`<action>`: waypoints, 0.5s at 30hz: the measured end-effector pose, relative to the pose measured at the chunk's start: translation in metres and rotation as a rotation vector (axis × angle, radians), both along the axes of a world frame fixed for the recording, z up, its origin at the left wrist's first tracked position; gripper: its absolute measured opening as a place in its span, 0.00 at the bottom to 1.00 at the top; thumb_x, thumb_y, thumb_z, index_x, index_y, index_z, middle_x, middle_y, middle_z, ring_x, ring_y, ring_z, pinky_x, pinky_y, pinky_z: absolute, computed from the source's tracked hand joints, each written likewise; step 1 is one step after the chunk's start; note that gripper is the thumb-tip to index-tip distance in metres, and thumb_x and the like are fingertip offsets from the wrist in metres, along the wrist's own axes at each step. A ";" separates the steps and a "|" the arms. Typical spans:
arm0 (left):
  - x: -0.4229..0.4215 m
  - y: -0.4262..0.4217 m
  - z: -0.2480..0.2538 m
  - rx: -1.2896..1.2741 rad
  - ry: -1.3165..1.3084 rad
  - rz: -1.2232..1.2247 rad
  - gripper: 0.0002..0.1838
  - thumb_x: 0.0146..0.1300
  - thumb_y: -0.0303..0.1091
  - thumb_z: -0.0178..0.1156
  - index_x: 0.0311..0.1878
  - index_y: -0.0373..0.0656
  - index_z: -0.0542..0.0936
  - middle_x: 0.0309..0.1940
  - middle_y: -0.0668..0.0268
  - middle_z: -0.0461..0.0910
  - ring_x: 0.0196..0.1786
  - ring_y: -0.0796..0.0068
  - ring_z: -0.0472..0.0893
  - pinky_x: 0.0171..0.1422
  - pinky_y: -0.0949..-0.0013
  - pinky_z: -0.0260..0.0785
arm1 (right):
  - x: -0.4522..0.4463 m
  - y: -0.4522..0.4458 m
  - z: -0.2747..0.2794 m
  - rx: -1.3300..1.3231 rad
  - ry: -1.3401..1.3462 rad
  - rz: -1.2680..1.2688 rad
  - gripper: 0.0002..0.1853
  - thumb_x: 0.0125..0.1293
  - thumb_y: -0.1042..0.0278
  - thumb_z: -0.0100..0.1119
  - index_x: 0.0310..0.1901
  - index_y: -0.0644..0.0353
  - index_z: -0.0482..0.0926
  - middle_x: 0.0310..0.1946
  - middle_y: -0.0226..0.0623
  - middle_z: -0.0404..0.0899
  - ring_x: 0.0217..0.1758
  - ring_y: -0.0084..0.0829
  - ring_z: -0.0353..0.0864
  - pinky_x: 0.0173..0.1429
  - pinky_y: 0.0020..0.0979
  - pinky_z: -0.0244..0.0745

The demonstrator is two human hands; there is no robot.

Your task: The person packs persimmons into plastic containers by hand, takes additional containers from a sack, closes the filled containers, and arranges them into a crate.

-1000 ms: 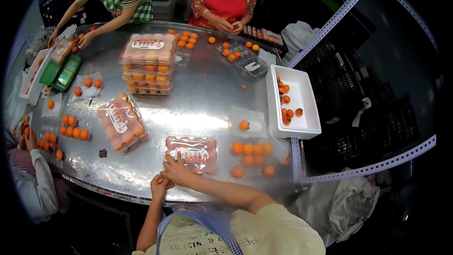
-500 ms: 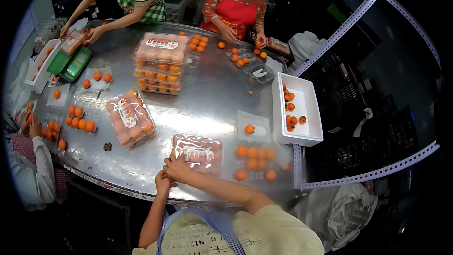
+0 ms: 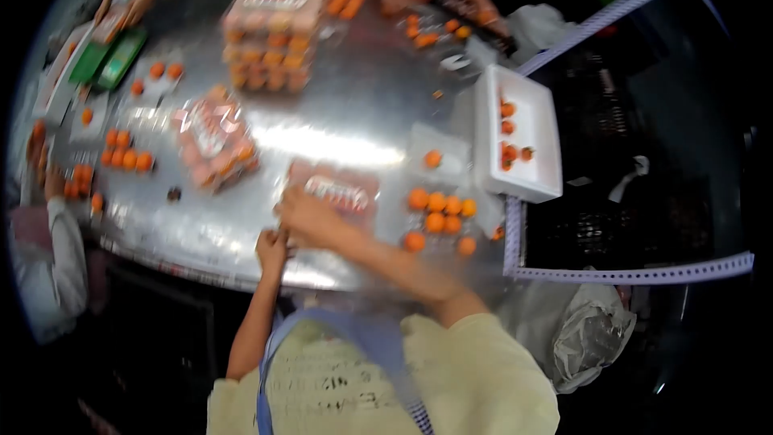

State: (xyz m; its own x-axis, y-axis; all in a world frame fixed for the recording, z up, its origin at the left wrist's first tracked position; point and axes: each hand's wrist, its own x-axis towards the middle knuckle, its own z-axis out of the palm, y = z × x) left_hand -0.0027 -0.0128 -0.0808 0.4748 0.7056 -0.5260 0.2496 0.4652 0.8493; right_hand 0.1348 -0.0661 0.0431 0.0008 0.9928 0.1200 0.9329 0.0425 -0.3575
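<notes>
A clear plastic clamshell box (image 3: 358, 185) with a white-and-red label and a pink layer beneath its lid lies in front of me. My right hand (image 3: 310, 216) is at its near left corner, fingers curled over the edge; motion blurs them. Just below and left, close to the right fingertips, my left hand (image 3: 273, 250) is closed. Whatever it holds, if anything, is too blurred to make out. To the right of the box, orange round fruits (image 3: 435, 221) sit in an open clear tray, and one fruit (image 3: 433, 159) rests on a white sheet behind them.
A filled clamshell (image 3: 211, 141) lies to the left, with stacked ones (image 3: 270, 40) behind it. At right stands a white foam box (image 3: 543, 137) with several fruits, beside a perforated metal frame (image 3: 628, 273). Co-workers' hands (image 3: 138, 8) work across the metal table (image 3: 322, 117).
The whole view has shifted, so the table sits higher in the picture, and it is blurrier. Both my hands stay close together at the clamshell's near left corner.
</notes>
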 end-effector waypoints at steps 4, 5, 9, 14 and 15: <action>-0.002 -0.003 0.014 -0.112 -0.071 0.042 0.09 0.63 0.28 0.52 0.43 0.36 0.67 0.35 0.55 0.80 0.28 0.65 0.84 0.23 0.72 0.74 | -0.001 -0.037 -0.016 0.060 0.059 -0.134 0.33 0.43 0.67 0.69 0.55 0.56 0.70 0.55 0.44 0.67 0.62 0.47 0.63 0.62 0.48 0.64; -0.004 -0.002 0.012 -0.146 -0.093 0.037 0.09 0.63 0.27 0.51 0.44 0.36 0.68 0.36 0.55 0.80 0.30 0.65 0.84 0.25 0.72 0.76 | 0.003 -0.049 -0.013 0.003 0.063 -0.179 0.38 0.42 0.64 0.71 0.58 0.54 0.67 0.59 0.43 0.65 0.65 0.48 0.60 0.64 0.50 0.60; -0.007 -0.007 0.017 -0.270 -0.133 -0.066 0.10 0.62 0.28 0.55 0.44 0.33 0.70 0.39 0.54 0.80 0.35 0.63 0.84 0.31 0.71 0.79 | 0.020 -0.098 -0.017 -0.136 0.002 -0.330 0.48 0.41 0.59 0.75 0.66 0.49 0.59 0.65 0.42 0.58 0.70 0.50 0.52 0.68 0.58 0.52; 0.009 -0.021 0.006 -0.325 -0.121 -0.135 0.12 0.62 0.32 0.60 0.42 0.34 0.73 0.39 0.56 0.81 0.36 0.65 0.84 0.34 0.71 0.79 | 0.034 -0.120 -0.043 -0.144 0.009 -0.356 0.46 0.44 0.61 0.73 0.66 0.50 0.59 0.67 0.42 0.55 0.72 0.53 0.48 0.65 0.62 0.54; 0.011 -0.024 0.009 -0.329 -0.113 -0.064 0.13 0.62 0.33 0.61 0.42 0.34 0.73 0.38 0.56 0.81 0.35 0.68 0.84 0.32 0.72 0.78 | 0.038 -0.120 -0.041 -0.143 0.019 -0.334 0.45 0.45 0.61 0.72 0.66 0.51 0.60 0.67 0.42 0.55 0.71 0.53 0.49 0.66 0.60 0.56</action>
State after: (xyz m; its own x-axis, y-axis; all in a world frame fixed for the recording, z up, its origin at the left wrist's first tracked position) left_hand 0.0085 -0.0366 -0.0719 0.5807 0.4739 -0.6620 0.2006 0.7048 0.6804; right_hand 0.1727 -0.1860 0.0024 0.3285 0.9442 -0.0237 0.8800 -0.3151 -0.3554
